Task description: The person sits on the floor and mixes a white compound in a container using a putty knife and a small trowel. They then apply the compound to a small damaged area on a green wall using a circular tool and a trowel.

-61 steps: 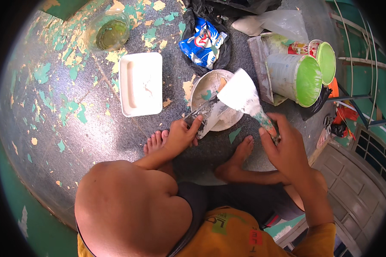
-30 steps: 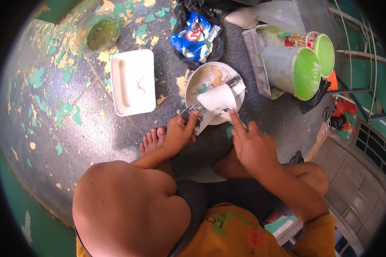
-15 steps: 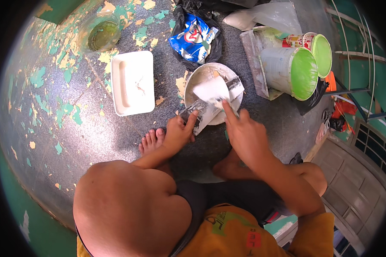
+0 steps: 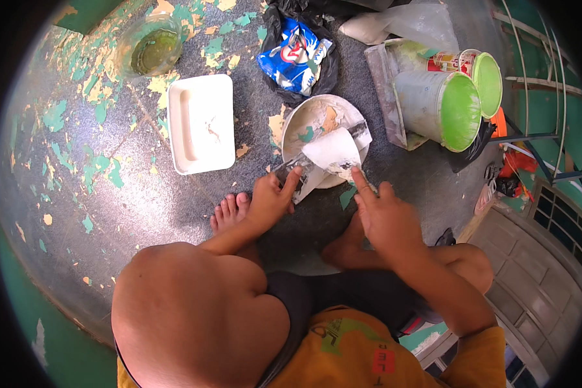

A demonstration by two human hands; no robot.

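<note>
My left hand (image 4: 271,197) grips a wide metal scraper (image 4: 310,181) smeared with grey-white material, held over a round white bowl (image 4: 297,116) with pasty residue and paint flakes inside. My right hand (image 4: 388,220) holds a second scraper (image 4: 330,150), index finger along its handle. Its white-coated blade lies across the left scraper's blade, over the bowl. Left of the bowl sits a white rectangular tray (image 4: 223,123) with whitish material inside.
Behind lie a blue packet (image 4: 291,58) in black plastic and a translucent bag (image 4: 414,26). At right two green-stained buckets (image 4: 420,107) lie tipped beside metal railings. A tub (image 4: 155,52) with greenish liquid stands back left among paint flakes. My bare feet flank the bowl.
From two seconds ago, the right scraper has come down from a raised position onto the left blade. In the last half second, it and my right hand moved back toward my body.
</note>
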